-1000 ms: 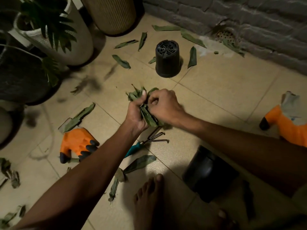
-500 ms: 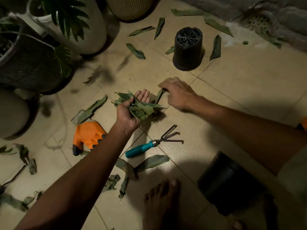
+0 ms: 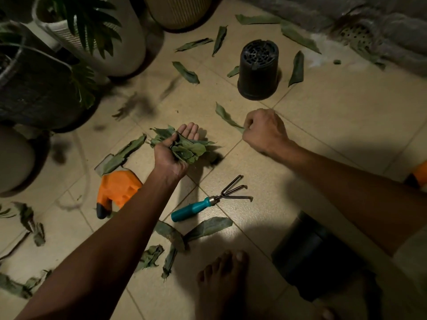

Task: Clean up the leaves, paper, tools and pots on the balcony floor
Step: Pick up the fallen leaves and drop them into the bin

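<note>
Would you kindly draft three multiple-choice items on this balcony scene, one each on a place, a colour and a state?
1. Where does the hand rake lie?
A. on the tiles between the forearms
B. inside a pot
C. on the orange glove

2. What colour is the rake's handle?
A. red
B. teal
C. yellow

3. How does the black pot near the wall stand?
A. upright
B. on its side
C. upside down

Answers: 1 A, it rests on bare tile below the left hand with its bundle of leaves; 2 B, the grip is blue-green; 3 C, its drain-hole base faces up.
</note>
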